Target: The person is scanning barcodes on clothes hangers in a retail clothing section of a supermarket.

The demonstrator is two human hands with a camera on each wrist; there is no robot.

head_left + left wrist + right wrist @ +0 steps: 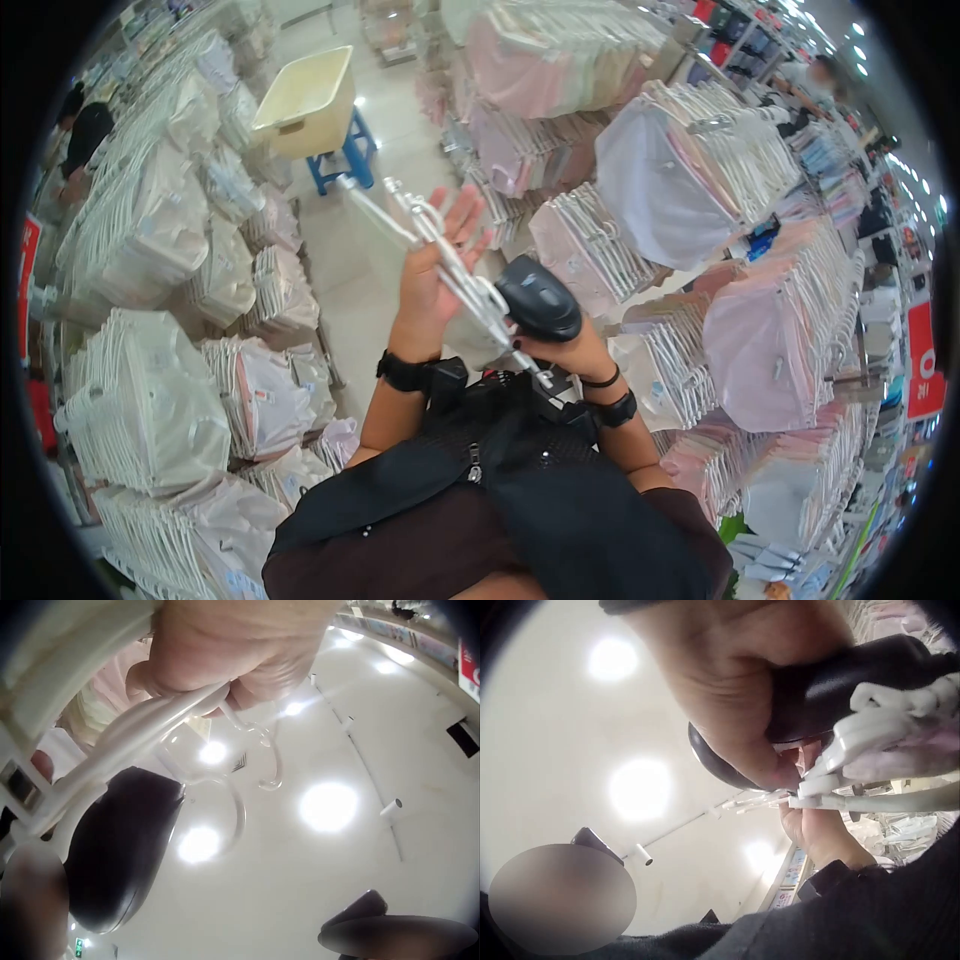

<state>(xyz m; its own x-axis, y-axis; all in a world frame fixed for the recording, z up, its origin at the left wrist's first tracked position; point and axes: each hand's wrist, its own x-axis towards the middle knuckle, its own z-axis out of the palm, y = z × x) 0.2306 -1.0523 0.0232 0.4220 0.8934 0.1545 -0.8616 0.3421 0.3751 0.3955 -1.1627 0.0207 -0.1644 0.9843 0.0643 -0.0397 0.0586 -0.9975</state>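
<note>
My left hand point(430, 290) holds white plastic hangers point(462, 278) across its palm, fingers spread up past them. The hangers slant down to the right, and pale cloth hangs below, largely hidden by them. Seen from the left wrist, the thumb side lies over a hanger bar point(124, 742), with a hook beyond it. My right hand point(588, 355) grips a black handheld barcode scanner point(540, 298) close beside the hangers. In the right wrist view, the right fingertips are right at the end of a white hanger point(877, 739), below the scanner point(832, 690).
Racks of pale garments on hangers point(150, 400) line the left, with more garments point(690, 190) on the right. Ahead in the aisle, a cream tub point(308, 100) stands on a blue stool point(345, 155). A person point(815, 80) is at the far right.
</note>
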